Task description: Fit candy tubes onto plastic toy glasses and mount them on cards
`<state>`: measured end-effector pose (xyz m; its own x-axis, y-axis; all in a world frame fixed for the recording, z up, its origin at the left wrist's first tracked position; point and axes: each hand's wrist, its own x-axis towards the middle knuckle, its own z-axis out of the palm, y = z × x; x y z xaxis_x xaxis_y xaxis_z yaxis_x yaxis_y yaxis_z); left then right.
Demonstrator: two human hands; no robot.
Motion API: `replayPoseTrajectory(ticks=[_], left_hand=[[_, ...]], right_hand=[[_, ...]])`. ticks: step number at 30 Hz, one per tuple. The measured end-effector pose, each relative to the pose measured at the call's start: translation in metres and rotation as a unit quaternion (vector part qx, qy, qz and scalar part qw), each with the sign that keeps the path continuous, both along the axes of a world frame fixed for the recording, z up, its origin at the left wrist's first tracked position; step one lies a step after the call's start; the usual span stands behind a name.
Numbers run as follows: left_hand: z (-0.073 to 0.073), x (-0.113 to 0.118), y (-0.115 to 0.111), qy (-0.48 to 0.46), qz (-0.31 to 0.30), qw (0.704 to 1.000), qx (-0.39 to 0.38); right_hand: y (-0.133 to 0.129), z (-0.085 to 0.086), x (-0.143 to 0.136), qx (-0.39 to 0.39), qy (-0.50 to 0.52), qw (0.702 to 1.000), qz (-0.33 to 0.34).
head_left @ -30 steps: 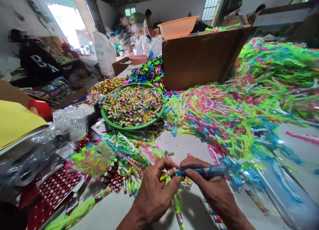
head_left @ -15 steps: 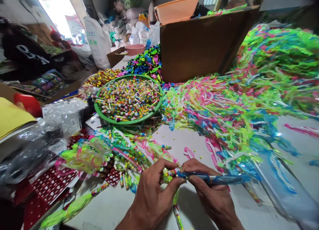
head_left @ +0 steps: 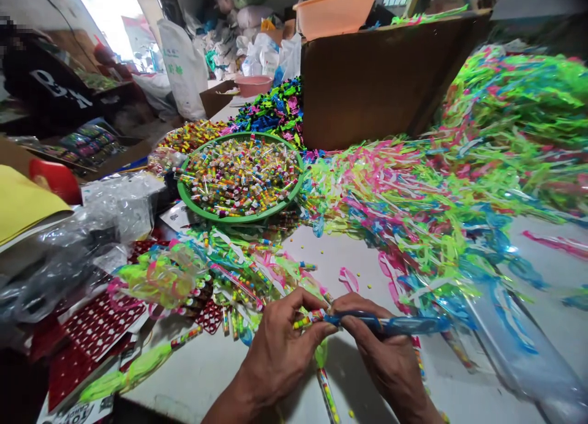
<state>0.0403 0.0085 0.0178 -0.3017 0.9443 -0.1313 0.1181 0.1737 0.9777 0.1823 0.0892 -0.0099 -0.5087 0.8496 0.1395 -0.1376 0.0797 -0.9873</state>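
Note:
My left hand (head_left: pixel 287 344) pinches a short clear tube of coloured candy beads (head_left: pixel 307 318) between thumb and fingers. Its end meets the narrow tip of a blue plastic toy piece (head_left: pixel 416 326), which my right hand (head_left: pixel 386 353) grips with thumb and forefinger. The blue piece points off to the right, past my knuckles. Fingertips hide the exact joint between the two. Below my hands lies a candy tube with a green top (head_left: pixel 327 390). Just beyond them is a heap of toy pieces joined to candy tubes (head_left: pixel 248 265).
A green basket (head_left: pixel 239 219) full of candy tubes stands behind the heap. Loose plastic pieces (head_left: pixel 395 179) spread across the right, beside a large cardboard box (head_left: pixel 367 93) bearing an orange tub (head_left: pixel 337 13). Clear bags (head_left: pixel 87 246) lie at left. A person in black (head_left: pixel 50 87) is far left.
The view has shifted slightly. Both hands keep their grips, and more of the candy tube shows beside my left fingers. The person in the background now appears lower, mostly hidden behind the orange tub.

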Motion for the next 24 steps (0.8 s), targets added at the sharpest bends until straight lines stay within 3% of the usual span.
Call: replayPoseTrajectory(ticks=[8,11,19,23,24], left_hand=[[0.002,0.002,-0.001,0.008,0.021,1.000,-0.008],[0.002,0.002,-0.002,0.011,0.002,1.000,-0.006],[-0.007,0.006,-0.001,-0.046,0.029,0.998,-0.013],[-0.004,0.008,0.000,-0.048,0.061,0.995,-0.057],[-0.002,0.008,0.001,-0.097,0.079,0.988,-0.085]], right_hand=[[-0.005,0.001,0.000,0.042,0.008,0.999,-0.018],[-0.005,0.001,0.001,0.040,0.011,0.999,-0.015],[0.000,-0.006,0.004,-0.011,-0.039,0.999,-0.009],[0.006,0.000,0.004,-0.026,-0.083,0.996,-0.009],[0.008,0.005,0.003,-0.009,-0.087,0.996,-0.010]])
